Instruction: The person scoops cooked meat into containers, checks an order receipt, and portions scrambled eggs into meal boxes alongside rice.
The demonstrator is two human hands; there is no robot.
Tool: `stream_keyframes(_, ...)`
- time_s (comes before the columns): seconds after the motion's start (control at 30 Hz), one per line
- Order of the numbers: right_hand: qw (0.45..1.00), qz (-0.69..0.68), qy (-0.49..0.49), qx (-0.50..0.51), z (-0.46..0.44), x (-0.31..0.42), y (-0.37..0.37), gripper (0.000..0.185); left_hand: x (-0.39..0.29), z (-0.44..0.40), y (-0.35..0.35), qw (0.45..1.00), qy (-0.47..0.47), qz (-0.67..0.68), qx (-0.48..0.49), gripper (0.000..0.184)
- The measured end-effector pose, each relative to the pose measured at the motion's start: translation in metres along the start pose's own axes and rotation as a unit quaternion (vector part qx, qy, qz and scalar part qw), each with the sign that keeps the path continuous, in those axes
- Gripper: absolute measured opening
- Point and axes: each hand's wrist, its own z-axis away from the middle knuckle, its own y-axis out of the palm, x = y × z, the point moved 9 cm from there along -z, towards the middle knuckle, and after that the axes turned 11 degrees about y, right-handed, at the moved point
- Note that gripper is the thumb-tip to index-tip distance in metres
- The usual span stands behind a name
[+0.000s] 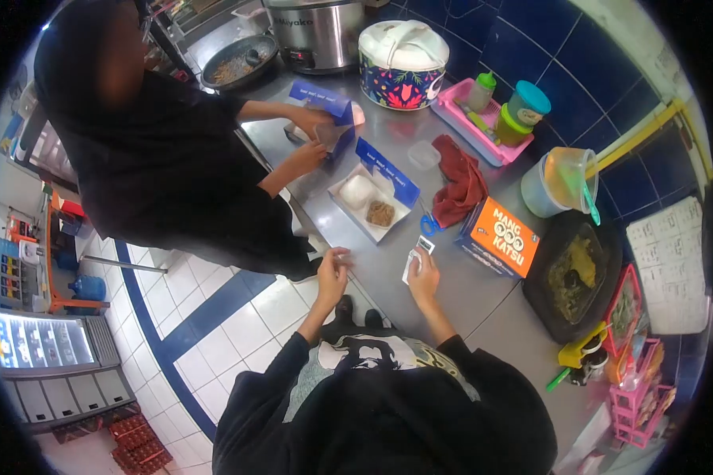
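Note:
My right hand (425, 279) is closed on a small white packet (409, 267) with a dark printed patch, just above the steel counter. Over the counter's near edge, my left hand (332, 273) has loosely curled fingers, with a gap to the thumb and nothing visible in it. Ahead of both hands sits an open meal box (370, 226) with a blue lid flap; a white mound of rice (360, 191) and a brown shredded topping (380, 212) lie inside. Blue-handled scissors (428, 226) rest between that box and an orange Mang Katsu box (499, 236).
A co-worker (158, 158) on the left handles a second blue-flapped box (322, 101). Behind stand a rice cooker (313, 36) and a patterned pot (404, 67). A red cloth (457, 178), a pink tray (451, 99) and a black pan (574, 273) line the right side.

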Motion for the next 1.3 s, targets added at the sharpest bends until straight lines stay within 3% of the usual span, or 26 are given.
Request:
stream_keyframes(0.13, 0.998, -0.057, -0.009, -0.028, 0.000, -0.003, -0.004, 0.025, -0.007, -0.020, 0.005, 0.998, -0.016, -0.018, -0.054, 0.038)
stream_keyframes(0.27, 0.996, -0.076, -0.005, -0.044, 0.001, -0.007, -0.006, 0.025, -0.004, -0.017, 0.019, 0.989, 0.092, -0.080, -0.081, 0.033)
stream_keyframes(0.3, 0.996, -0.072, -0.007, -0.043, -0.001, -0.006, -0.007, 0.025, -0.013, -0.016, 0.022, 0.973, 0.159, -0.156, -0.057, 0.034)
stream_keyframes(0.4, 0.994, -0.095, 0.010, -0.049, 0.000, -0.008, -0.013, 0.026, -0.013, -0.011, 0.029, 0.961, 0.199, -0.187, -0.042, 0.036)
stream_keyframes(0.87, 0.993, -0.091, 0.029, -0.072, -0.001, -0.019, -0.014, 0.028, -0.015, -0.016, 0.028, 0.963, 0.189, -0.191, -0.020, 0.040)
stream_keyframes(1.07, 0.993, -0.086, 0.026, -0.076, 0.001, -0.017, -0.016, 0.028, -0.081, -0.041, 0.031, 0.942, 0.262, -0.208, -0.009, 0.039)
stream_keyframes(1.2, 0.992, -0.090, 0.044, -0.072, 0.010, -0.020, -0.024, 0.027, -0.082, -0.088, 0.050, 0.945, 0.195, -0.263, 0.017, 0.036)
stream_keyframes(1.23, 0.993, -0.094, 0.021, -0.067, 0.011, -0.017, -0.026, 0.028, -0.071, -0.097, 0.056, 0.939, 0.151, -0.308, 0.043, 0.036)
stream_keyframes(1.3, 0.995, -0.069, -0.014, -0.066, 0.007, -0.013, -0.035, 0.025, -0.062, -0.110, 0.059, 0.931, 0.151, -0.332, 0.035, 0.034)
